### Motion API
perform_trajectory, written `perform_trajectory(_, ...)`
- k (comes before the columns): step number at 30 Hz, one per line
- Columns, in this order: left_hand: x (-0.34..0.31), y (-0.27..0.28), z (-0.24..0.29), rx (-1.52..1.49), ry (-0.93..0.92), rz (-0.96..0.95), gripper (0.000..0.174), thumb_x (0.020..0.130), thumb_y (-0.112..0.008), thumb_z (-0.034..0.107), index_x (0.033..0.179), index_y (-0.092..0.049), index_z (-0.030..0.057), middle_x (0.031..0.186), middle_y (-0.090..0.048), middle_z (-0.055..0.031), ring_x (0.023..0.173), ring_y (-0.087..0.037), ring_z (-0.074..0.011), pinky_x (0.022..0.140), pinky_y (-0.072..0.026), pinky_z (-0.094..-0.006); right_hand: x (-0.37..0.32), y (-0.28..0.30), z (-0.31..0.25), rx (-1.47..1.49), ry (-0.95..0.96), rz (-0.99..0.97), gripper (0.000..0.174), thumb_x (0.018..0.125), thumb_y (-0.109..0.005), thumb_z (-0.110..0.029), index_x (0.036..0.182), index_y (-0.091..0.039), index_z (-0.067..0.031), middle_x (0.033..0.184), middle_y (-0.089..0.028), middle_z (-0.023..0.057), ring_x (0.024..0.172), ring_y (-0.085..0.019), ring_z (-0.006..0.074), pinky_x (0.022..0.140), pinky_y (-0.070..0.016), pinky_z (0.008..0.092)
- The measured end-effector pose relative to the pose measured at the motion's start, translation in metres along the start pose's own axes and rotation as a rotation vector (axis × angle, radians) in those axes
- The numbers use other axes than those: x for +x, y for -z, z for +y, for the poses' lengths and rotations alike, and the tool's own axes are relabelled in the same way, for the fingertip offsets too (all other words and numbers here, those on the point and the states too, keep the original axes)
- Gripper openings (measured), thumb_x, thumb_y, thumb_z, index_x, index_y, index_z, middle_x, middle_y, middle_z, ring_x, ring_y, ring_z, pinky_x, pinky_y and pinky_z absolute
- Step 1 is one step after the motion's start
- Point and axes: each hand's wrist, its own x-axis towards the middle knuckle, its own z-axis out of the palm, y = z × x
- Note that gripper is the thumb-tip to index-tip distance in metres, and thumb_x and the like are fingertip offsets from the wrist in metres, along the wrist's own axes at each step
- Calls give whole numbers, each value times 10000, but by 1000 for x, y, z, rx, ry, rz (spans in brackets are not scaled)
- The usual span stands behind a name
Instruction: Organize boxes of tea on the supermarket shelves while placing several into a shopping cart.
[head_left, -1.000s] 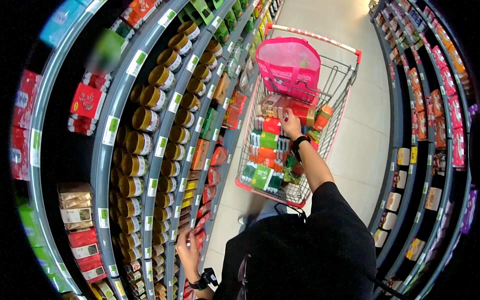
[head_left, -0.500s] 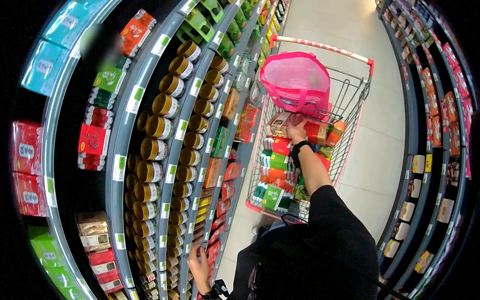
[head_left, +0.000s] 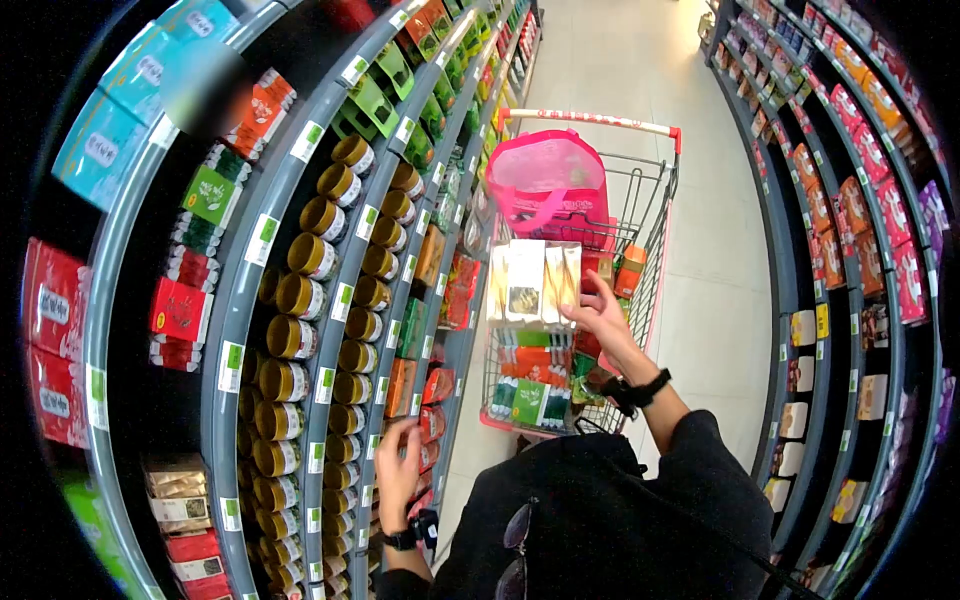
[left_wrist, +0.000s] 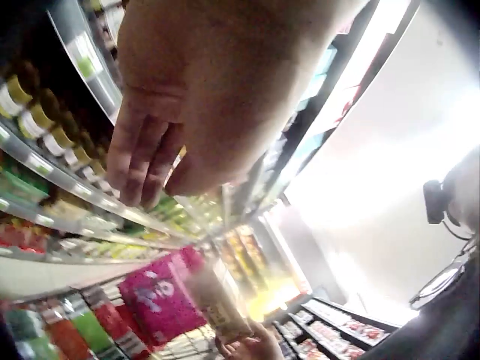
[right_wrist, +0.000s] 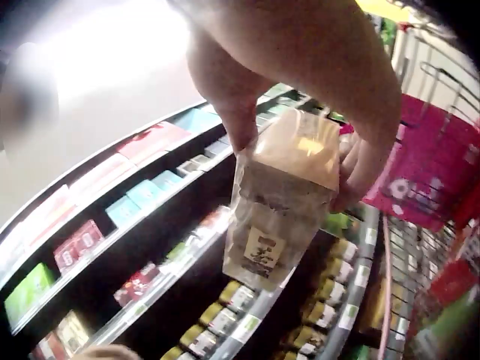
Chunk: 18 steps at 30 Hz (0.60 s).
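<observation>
My right hand [head_left: 603,318] grips the right end of a beige and white multi-pack [head_left: 533,285], lifted over the cart. In the right wrist view, thumb and fingers of the right hand [right_wrist: 300,97] pinch opposite sides of the pack [right_wrist: 281,202]. My left hand [head_left: 396,462] is beside the left shelves, fingers loosely bent and holding nothing; the left wrist view shows the same hand [left_wrist: 195,105] palm side, without an item. Below the pack, the cart holds green [head_left: 529,401] and orange packs and an orange item [head_left: 630,271].
A pink bag [head_left: 549,190] stands at the handle end of the cart [head_left: 655,255]. Rows of gold-lidded jars [head_left: 291,337] line the left shelves, with red packs [head_left: 182,309] and beige packs [head_left: 179,493] further left. More shelves [head_left: 805,330] curve along the right.
The right hand has raised the beige pack from among the cart's goods and turned its pale side into view. The left hand has moved slightly up along the shelf.
</observation>
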Motion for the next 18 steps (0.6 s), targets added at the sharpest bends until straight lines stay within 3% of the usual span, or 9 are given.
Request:
perform_trajectory(2, 24, -9, 7, -220, -6, -38, 260, 991, -600, 128, 1199, -637, -23, 992, -723, -143, 912, -693, -230, 786, -542, -360, -25, -6, -35, -3, 133, -111, 984, 843, -782, -98, 1592, -146, -60, 1241, -600, 160, 1034, -635, 178, 854, -553, 328)
perform_trajectory(4, 41, -6, 50, -516, -7, -154, 416, 1004, -603, 165, 1373, -527, -13, 1188, -677, -136, 1061, -659, -226, 874, -531, -346, -52, -18, -71, 2, 234, -230, 963, 832, -786, -87, 1585, -187, -51, 1256, -592, 154, 1044, -633, 178, 892, -558, 330)
perform_trajectory(6, 53, -4, 69, -680, -143, -305, 613, 989, -642, 214, 1500, -377, 3, 1360, -575, -155, 1184, -601, -238, 974, -494, -350, -74, -32, -94, 18, 309, -320, 985, 816, -782, -46, 1587, -168, -36, 1284, -564, 148, 1116, -607, 190, 885, -567, 320)
perform_trajectory(8, 53, 2, 88, -738, -274, -346, 705, 968, -674, 240, 1532, -323, 5, 1409, -530, -177, 1227, -574, -236, 1044, -451, -365, -94, -48, -109, 3, 378, -391, 1002, 808, -782, -25, 1590, -156, -36, 1306, -546, 147, 1154, -588, 195, 884, -568, 318)
perform_trajectory(9, 51, 1, 91, -796, -303, -327, 759, 916, -747, 248, 1513, -347, 5, 1395, -544, -174, 1258, -561, -244, 1061, -440, -383, -101, -52, -111, -4, 411, -435, 1018, 802, -782, -8, 1594, -143, -37, 1330, -526, 151, 1196, -566, 199, 880, -566, 309)
perform_trajectory(12, 34, 26, 109, -530, -353, -189, 812, 849, -820, 230, 1490, -368, 16, 1403, -540, -170, 1305, -530, -246, 1090, -415, -394, -123, -71, -113, -169, 581, -491, 1046, 790, -806, -35, 1589, -131, -7, 1366, -504, 141, 1258, -536, 237, 1040, -474, 361)
perform_trajectory(13, 27, 33, 107, -565, -317, -172, 866, 780, -879, 202, 1469, -383, 27, 1394, -546, -158, 1322, -517, -250, 1110, -400, -407, -130, -74, -115, -289, 604, -501, 1035, 777, -817, -42, 1581, -167, 5, 1407, -464, 145, 1301, -500, 253, 1112, -405, 385)
perform_trajectory(14, 22, 38, 99, -581, -346, -144, 871, 769, -886, 188, 1467, -387, 39, 1376, -554, -143, 1316, -522, -249, 1124, -393, -411, -124, -70, -108, -392, 692, -528, 991, 761, -822, -34, 1558, -235, 20, 1430, -430, 152, 1326, -472, 251, 1116, -392, 383)
perform_trajectory(18, -10, 71, 92, -445, -404, 9, 859, 766, -888, 192, 1453, -396, 36, 1377, -555, -157, 1320, -529, -275, 1124, -400, -419, -139, -100, -105, -408, 658, -538, 854, 753, -806, -28, 1480, -361, 22, 1428, -424, 141, 1308, -477, 241, 1098, -387, 377)
